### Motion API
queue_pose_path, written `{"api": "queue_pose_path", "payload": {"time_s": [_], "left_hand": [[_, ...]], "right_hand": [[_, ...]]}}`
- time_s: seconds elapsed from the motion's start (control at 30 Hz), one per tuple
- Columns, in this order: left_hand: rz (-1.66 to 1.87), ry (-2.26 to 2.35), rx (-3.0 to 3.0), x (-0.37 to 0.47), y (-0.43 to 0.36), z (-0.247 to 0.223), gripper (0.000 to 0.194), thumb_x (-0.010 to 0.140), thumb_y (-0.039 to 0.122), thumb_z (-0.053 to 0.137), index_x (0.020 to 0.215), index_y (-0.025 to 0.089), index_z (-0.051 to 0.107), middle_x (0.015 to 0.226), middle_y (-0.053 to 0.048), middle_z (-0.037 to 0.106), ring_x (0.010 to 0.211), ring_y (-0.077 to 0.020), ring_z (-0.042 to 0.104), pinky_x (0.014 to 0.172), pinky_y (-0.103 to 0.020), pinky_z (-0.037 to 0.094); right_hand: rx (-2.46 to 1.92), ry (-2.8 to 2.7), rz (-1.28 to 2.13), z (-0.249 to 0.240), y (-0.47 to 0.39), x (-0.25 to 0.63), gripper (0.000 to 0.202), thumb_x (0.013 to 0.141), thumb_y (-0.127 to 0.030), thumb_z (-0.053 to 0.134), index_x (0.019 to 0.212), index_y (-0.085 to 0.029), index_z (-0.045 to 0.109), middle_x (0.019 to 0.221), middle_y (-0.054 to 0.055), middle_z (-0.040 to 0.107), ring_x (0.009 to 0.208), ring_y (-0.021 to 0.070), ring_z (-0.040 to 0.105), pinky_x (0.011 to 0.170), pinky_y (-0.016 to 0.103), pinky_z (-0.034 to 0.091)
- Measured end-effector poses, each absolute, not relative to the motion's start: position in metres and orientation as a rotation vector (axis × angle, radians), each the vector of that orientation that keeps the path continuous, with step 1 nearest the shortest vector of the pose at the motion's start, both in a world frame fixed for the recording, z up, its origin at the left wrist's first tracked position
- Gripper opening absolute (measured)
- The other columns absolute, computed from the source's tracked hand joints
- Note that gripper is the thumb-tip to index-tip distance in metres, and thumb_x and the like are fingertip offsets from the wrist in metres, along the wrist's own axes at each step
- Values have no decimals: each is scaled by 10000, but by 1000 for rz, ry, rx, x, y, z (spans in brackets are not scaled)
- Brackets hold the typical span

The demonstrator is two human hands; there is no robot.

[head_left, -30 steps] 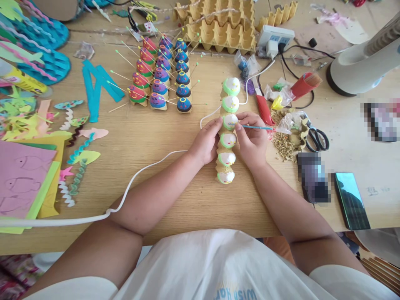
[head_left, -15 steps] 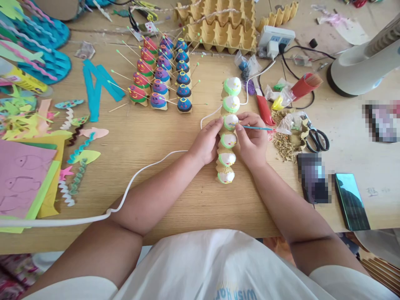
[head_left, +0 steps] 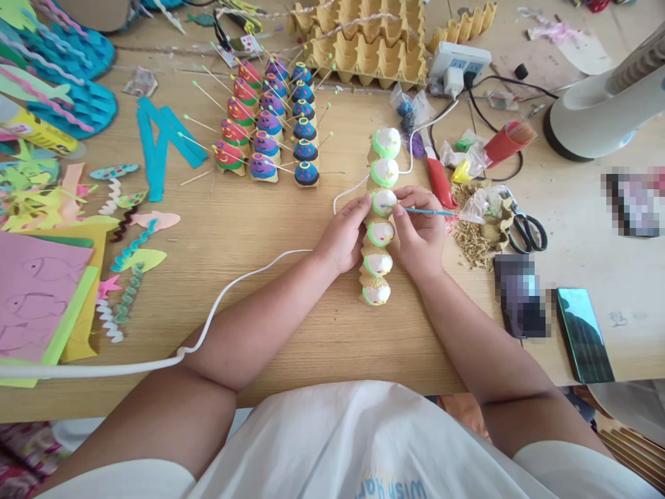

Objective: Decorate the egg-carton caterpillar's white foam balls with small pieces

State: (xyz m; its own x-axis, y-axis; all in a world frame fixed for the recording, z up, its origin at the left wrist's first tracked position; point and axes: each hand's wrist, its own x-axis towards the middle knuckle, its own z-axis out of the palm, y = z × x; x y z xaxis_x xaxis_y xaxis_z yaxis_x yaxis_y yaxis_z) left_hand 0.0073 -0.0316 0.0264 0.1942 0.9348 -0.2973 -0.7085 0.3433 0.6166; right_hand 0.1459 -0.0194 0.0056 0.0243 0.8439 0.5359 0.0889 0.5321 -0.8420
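A strip of egg carton cups (head_left: 375,283) stands lengthwise in front of me, its domes covered in white with pale green edges and small coloured bits. My left hand (head_left: 343,235) is closed on the strip's left side near the third dome (head_left: 385,204). From the right, my right hand (head_left: 418,232) pinches a thin blue stick tool (head_left: 427,211). The tool's tip touches the white face of that third dome. Fingers hide part of the strip's sides.
Finished-looking red, purple and blue carton strips (head_left: 267,145) with pins stand at the back left. Bare egg trays (head_left: 366,59) lie behind. Scissors (head_left: 527,232), a red-handled cutter (head_left: 439,181), phones (head_left: 584,336) and a power strip (head_left: 460,59) are at right. A white cable (head_left: 228,294) crosses my left arm.
The blue tool's tip has shifted very slightly on the third dome. Both hands and the carton strip stay nearly where they were.
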Motion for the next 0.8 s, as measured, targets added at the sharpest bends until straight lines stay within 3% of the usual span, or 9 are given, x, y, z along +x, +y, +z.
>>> {"api": "queue_pose_path", "payload": {"time_s": [0.33, 0.53, 0.67, 0.8], "left_hand": [[1168, 700, 363, 6, -32, 28, 164, 1002, 440, 725, 906, 316, 772, 976, -21, 847, 1351, -333, 679, 1038, -442, 551], [1199, 675, 421, 6, -32, 26, 164, 992, 429, 741, 927, 280, 764, 972, -33, 843, 1370, -338, 652, 1087, -468, 513], [1172, 697, 412, 6, -32, 27, 173, 1018, 443, 706, 908, 324, 767, 958, -24, 849, 1422, -343, 594, 1135, -468, 453], [1174, 682, 400, 6, -32, 27, 166, 1024, 427, 688, 926, 321, 770, 972, -28, 849, 1397, -335, 617, 1119, -471, 474]], "right_hand": [[-873, -1409, 736, 8, -21, 143, 273, 957, -556, 768, 972, -296, 687, 1073, 6, 736, 1069, 196, 731, 973, 421, 612], [-880, -1413, 728, 8, -21, 144, 269, 958, -546, 767, 965, -291, 682, 1069, 12, 741, 1073, 201, 740, 976, 427, 618], [-887, -1414, 726, 9, -21, 144, 282, 957, -556, 765, 958, -289, 674, 1069, 14, 743, 1075, 202, 738, 981, 430, 615], [-878, -1414, 743, 9, -22, 144, 261, 959, -534, 770, 956, -289, 679, 1087, 19, 744, 1083, 207, 733, 1004, 441, 608]]}}
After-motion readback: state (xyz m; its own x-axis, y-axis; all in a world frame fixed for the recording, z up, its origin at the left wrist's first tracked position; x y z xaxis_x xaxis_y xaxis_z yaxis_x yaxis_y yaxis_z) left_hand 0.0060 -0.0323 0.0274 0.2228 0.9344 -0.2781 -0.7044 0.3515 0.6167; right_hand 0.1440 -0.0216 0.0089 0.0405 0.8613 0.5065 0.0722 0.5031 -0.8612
